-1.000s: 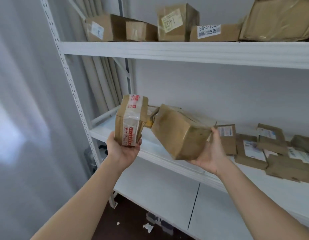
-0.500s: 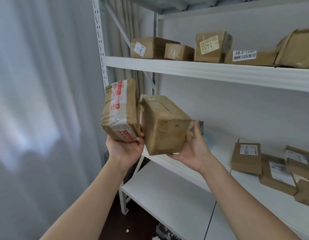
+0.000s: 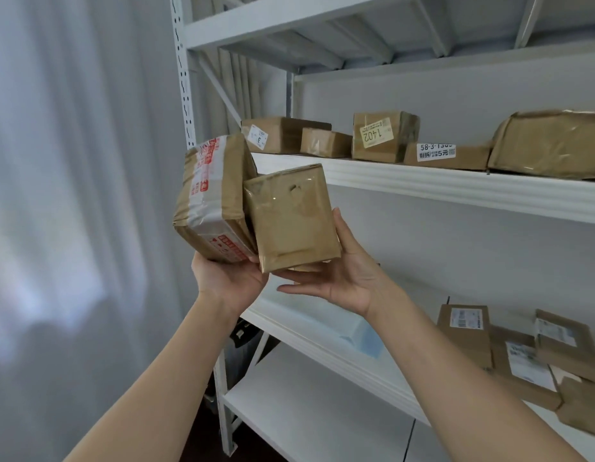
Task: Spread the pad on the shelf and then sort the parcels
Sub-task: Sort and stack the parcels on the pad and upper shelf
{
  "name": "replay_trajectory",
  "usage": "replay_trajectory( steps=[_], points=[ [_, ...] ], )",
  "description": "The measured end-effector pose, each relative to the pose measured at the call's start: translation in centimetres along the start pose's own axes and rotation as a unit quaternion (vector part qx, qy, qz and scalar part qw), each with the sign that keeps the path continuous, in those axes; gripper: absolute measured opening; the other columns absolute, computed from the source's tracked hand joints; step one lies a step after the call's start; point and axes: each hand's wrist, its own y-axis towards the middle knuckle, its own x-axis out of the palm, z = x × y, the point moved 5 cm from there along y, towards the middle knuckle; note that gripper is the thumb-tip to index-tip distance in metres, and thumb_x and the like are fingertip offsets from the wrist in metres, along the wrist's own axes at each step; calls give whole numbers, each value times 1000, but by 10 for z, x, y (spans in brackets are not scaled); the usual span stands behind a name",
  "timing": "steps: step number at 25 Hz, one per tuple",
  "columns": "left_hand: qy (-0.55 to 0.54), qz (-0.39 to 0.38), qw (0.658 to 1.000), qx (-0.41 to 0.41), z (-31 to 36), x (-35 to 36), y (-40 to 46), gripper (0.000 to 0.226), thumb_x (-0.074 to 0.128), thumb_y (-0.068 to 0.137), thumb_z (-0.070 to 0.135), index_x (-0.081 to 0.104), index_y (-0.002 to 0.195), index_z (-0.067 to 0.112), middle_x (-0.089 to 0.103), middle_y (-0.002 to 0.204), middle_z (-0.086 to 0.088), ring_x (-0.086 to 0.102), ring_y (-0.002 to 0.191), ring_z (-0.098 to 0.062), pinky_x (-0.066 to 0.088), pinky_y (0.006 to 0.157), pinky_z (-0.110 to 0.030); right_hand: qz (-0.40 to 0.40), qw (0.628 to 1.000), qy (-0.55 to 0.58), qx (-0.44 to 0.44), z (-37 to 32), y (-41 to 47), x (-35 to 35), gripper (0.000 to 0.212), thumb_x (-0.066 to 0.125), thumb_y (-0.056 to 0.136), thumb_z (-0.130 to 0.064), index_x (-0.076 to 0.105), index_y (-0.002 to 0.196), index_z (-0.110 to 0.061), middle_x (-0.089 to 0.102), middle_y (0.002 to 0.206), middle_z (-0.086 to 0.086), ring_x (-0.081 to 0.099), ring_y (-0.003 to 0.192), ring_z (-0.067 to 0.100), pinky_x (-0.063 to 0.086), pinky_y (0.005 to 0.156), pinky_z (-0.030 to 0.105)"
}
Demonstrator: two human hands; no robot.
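Observation:
My left hand (image 3: 228, 281) grips a brown parcel with white and red printed tape (image 3: 211, 198) from below. My right hand (image 3: 347, 278) holds a plain brown taped parcel (image 3: 291, 218) by its bottom and right side. The two parcels touch each other in the air, just below the front edge of the upper shelf (image 3: 456, 190). On that shelf stand several brown parcels, one labelled 1402 (image 3: 381, 136). A pale blue-white pad (image 3: 356, 331) lies on the middle shelf (image 3: 322, 348) under my right wrist.
Several flat brown parcels (image 3: 522, 355) with white labels lie at the right of the middle shelf. A white lower shelf (image 3: 316, 418) sits beneath. The perforated rack post (image 3: 186, 95) stands left of the parcels. A pale curtain (image 3: 73, 195) fills the left side.
Both hands have lifted the two parcels from the middle shelf's height up towards the upper shelf. My view has tilted up and left, and the plain parcel now stands more upright.

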Motion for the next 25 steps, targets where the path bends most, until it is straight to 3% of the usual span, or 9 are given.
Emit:
replay_trajectory(
  steps=[4,6,8,11,15,18,22,25],
  points=[
    [15,-29,999,25,14,27,9,51,30,96,40,66,117,12,68,107,-5,64,83,-21,46,77,-25,20,999,24,-19,-27,7,18,93,78,63,-54,43,140,-15,51,131,33,60,108,53,47,86,69],
    [23,-36,998,45,24,42,13,53,30,96,42,68,114,10,71,108,-7,69,87,-24,51,82,-30,21,999,11,-29,-39,15,28,93,78,62,-55,42,141,-20,49,132,30,59,108,54,48,84,70],
    [23,-45,997,55,31,57,18,54,29,96,43,71,102,9,72,97,-7,69,77,-23,53,69,-27,14,999,3,-37,-53,24,39,94,76,61,-56,40,141,-22,47,134,24,52,115,56,45,85,73],
    [26,-62,996,54,36,76,32,60,27,95,40,73,79,6,69,78,-6,61,58,-20,44,47,-19,-7,999,-1,-48,-75,35,53,99,74,60,-61,38,144,-25,42,140,18,41,122,62,41,85,76],
    [39,-91,994,49,48,94,62,53,28,95,45,66,86,9,67,75,-6,59,55,-19,41,43,-18,-40,996,-23,-74,-103,58,67,82,68,72,-66,47,137,-19,43,139,28,49,119,58,39,94,73],
    [36,-125,991,29,60,105,90,57,26,96,48,66,90,8,68,78,-9,60,57,-22,41,44,-18,-54,992,-47,-105,-127,77,78,78,62,78,-64,52,137,-14,48,139,26,50,120,54,40,97,69],
    [103,-157,982,10,97,106,142,59,23,91,48,66,102,9,66,102,-13,55,63,-22,37,44,-16,71,976,-88,-185,-168,104,80,57,64,81,-56,61,118,-13,56,122,21,54,115,38,49,89,62],
    [212,-104,971,30,133,103,188,51,28,86,46,62,106,14,58,109,-11,54,62,-23,33,42,-17,199,950,-158,-180,-195,116,76,46,66,80,-54,63,106,-16,60,111,18,58,107,35,49,88,59]
  ],
)
